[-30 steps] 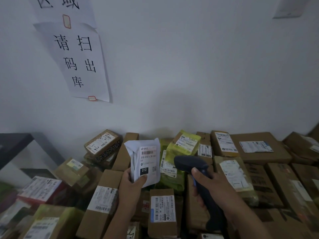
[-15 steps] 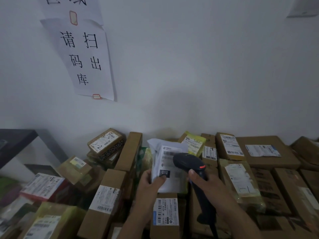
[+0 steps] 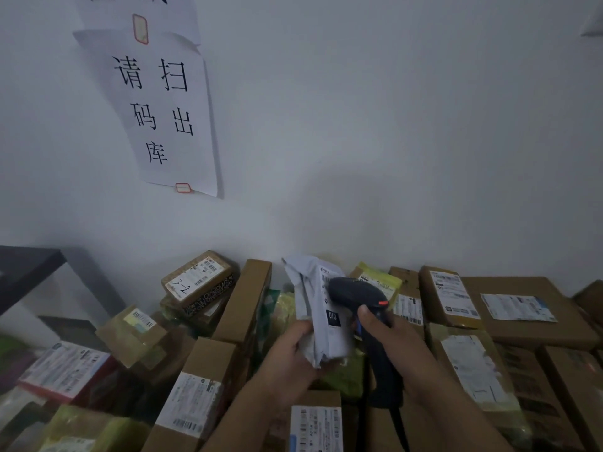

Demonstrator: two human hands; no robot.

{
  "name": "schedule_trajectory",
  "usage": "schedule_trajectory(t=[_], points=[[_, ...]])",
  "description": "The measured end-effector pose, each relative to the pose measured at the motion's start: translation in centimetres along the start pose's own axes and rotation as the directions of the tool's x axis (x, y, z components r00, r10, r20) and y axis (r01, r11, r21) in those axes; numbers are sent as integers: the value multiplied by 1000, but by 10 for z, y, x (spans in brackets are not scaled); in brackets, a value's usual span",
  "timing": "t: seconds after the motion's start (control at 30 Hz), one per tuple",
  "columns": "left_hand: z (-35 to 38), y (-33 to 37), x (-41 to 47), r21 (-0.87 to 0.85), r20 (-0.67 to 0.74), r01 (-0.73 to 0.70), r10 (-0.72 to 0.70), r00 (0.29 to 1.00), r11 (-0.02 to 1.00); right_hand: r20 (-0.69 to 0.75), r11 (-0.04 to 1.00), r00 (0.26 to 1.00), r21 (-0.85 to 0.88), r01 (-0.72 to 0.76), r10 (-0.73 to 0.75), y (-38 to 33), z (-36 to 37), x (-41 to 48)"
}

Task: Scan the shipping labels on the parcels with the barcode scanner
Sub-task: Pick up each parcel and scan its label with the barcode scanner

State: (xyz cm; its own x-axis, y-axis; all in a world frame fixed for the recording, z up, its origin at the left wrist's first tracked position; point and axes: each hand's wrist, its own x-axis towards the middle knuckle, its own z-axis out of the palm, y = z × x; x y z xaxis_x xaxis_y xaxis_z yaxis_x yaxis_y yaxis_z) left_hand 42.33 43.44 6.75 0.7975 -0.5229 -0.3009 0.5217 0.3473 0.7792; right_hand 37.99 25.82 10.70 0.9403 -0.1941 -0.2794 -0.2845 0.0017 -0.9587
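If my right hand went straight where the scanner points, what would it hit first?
Your right hand would probably meet the grey bag in your left hand; the scanner overlaps it, depth unclear.

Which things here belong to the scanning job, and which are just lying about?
Job: scanner, right hand, white mailer, left hand, labelled boxes.
Lying about: wall notice, black table.
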Motion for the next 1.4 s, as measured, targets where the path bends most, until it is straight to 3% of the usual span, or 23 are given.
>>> schedule_trajectory(t=[0.1,0.17,0.27,0.37,0.5,0.57,0.8,0.87,0.93,1.0,1.1,1.13,1.3,1.4], points=[[-16,26,27,162,-160,-101,127,979,982,-17,999,999,14,40,-40,-6,-3,21],[-33,43,53,449,-293,-110,262,919,887,-60,997,996,35,65,-63,-9,-7,37],[-65,65,95,830,-321,-23,510,798,558,-128,995,990,71,66,-56,-8,-15,61],[-87,70,127,994,-104,64,569,816,90,-153,996,986,41,79,-72,-2,-22,81],[-100,69,158,865,185,89,478,858,-494,-137,996,987,-15,83,-84,11,-29,95],[-99,67,167,777,210,98,402,891,-622,-139,995,985,-27,100,-103,17,-33,99],[-105,62,186,664,67,141,247,967,-734,-169,994,981,34,102,-95,31,-47,109],[-114,52,188,705,26,139,221,975,-696,-167,995,982,28,92,-86,32,-47,110],[-122,44,189,785,22,132,239,971,-605,-152,995,984,26,96,-91,32,-46,111],[-126,36,194,848,137,56,319,938,-528,-141,994,985,31,108,-103,32,-44,111],[-129,28,205,982,97,-44,282,955,-185,-138,993,984,29,116,-111,32,-40,111],[-131,27,211,989,86,-55,231,969,-141,-144,993,983,25,116,-111,32,-40,111],[-140,30,233,908,157,-115,72,985,-404,-139,993,984,27,114,-109,33,-41,110],[-141,24,241,927,135,-81,124,983,-366,-130,993,986,45,108,-101,33,-41,111]])
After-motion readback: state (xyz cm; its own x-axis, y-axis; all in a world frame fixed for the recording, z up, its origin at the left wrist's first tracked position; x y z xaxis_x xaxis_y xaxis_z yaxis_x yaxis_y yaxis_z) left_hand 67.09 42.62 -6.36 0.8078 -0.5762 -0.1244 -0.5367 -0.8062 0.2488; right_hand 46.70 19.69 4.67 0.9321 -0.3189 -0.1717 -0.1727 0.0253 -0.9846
